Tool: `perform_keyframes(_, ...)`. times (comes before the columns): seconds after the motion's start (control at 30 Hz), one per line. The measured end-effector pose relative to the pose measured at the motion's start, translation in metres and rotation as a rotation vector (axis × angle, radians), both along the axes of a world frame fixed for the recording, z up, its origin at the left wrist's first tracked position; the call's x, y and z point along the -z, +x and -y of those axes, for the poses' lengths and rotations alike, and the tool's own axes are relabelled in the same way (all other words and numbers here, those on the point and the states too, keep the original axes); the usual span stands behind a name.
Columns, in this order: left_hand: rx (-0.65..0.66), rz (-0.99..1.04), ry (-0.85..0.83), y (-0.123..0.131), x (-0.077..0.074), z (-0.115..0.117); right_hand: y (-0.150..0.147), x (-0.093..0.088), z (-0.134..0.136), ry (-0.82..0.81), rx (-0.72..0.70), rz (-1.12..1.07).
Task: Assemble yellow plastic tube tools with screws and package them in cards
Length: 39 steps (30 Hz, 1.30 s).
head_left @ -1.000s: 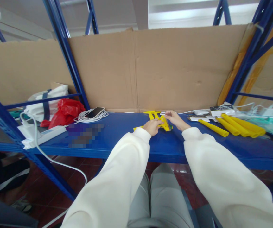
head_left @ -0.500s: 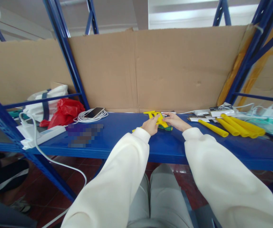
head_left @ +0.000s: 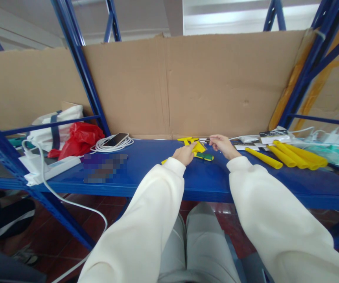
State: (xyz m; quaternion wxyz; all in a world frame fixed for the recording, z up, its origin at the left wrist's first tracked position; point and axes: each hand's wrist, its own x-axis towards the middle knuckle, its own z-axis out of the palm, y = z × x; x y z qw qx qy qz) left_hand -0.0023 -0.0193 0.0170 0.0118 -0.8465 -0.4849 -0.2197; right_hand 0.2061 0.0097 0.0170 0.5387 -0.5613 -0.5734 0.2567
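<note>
My left hand [head_left: 183,154] is closed on a flat yellow plastic piece [head_left: 198,147] at the middle of the blue shelf [head_left: 146,173]. My right hand [head_left: 222,144] pinches a small thin dark item [head_left: 205,140] just right of that piece; it is too small to name. A green-handled tool [head_left: 204,157] lies on the shelf between my hands. Another yellow T-shaped piece [head_left: 185,139] lies just behind my left hand.
Yellow tubes [head_left: 287,156] and small white boxes [head_left: 272,137] lie at the right. A phone on a coiled white cable [head_left: 115,141], a red bag [head_left: 79,139], a white bag [head_left: 56,124] and a power strip [head_left: 50,169] are at the left. A cardboard wall [head_left: 201,82] backs the shelf.
My right hand has lifted off the yellow piece and moved right and back, pinching the small item. The green-handled tool is now uncovered. My left hand keeps hold of the yellow piece.
</note>
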Motion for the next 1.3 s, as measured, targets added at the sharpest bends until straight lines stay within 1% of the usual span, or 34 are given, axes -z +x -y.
perform_keyframes(0.07, -0.009, 0.098, 0.010, 0.000, -0.002, -0.004, 0.018, -0.002, -0.003, -0.004, 0.231, 0.213)
perform_keyframes(0.13, 0.010, 0.265, 0.021, 0.001, -0.006, -0.010, 0.033, -0.002, -0.004, -0.078, 0.353, 0.494)
perform_keyframes(0.2, 0.063, 0.513, 0.000, 0.005, -0.011, -0.014, 0.042, 0.000, -0.002, -0.170, 0.375, 0.683)
perform_keyframes(0.27, 0.112, 0.810, -0.101, 0.009, -0.017, -0.017, 0.045, 0.003, -0.002, -0.236, 0.347, 0.785)
perform_keyframes(0.33, 0.121, 1.079, -0.286, 0.012, -0.023, -0.016, 0.043, 0.006, -0.002, -0.268, 0.308, 0.845)
perform_keyframes(0.37, 0.118, 1.177, -0.387, 0.012, -0.025, -0.015, 0.042, 0.007, -0.003, -0.275, 0.293, 0.868)
perform_keyframes(0.43, 0.123, 1.281, -0.569, 0.011, -0.029, -0.011, 0.041, 0.008, -0.004, -0.284, 0.270, 0.899)
perform_keyframes(0.53, 0.128, 1.288, -0.783, 0.005, -0.031, -0.006, 0.040, 0.010, -0.006, -0.306, 0.257, 0.917)
perform_keyframes(0.6, 0.104, 1.255, -0.897, 0.002, -0.030, -0.004, 0.040, 0.011, -0.006, -0.310, 0.253, 0.933)
perform_keyframes(0.67, 0.083, 1.212, -0.990, 0.001, -0.029, -0.004, 0.039, 0.012, -0.006, -0.296, 0.252, 0.958)
perform_keyframes(0.8, 0.089, 1.158, -1.137, 0.001, -0.024, -0.006, 0.037, 0.014, -0.007, -0.276, 0.248, 1.003)
perform_keyframes(0.93, 0.097, 1.161, -1.208, 0.002, -0.021, -0.008, 0.034, 0.016, -0.010, -0.307, 0.237, 0.991)
perform_keyframes(1.07, 0.103, 1.146, -1.248, 0.002, -0.024, -0.005, 0.030, 0.015, -0.010, -0.328, 0.190, 0.994)
perform_keyframes(1.2, 0.094, 1.127, -1.258, 0.002, -0.026, -0.002, 0.027, 0.015, -0.008, -0.310, 0.185, 1.006)
perform_keyframes(1.3, 0.109, 1.130, -1.275, 0.001, -0.026, -0.003, 0.026, 0.016, -0.008, -0.288, 0.174, 0.997)
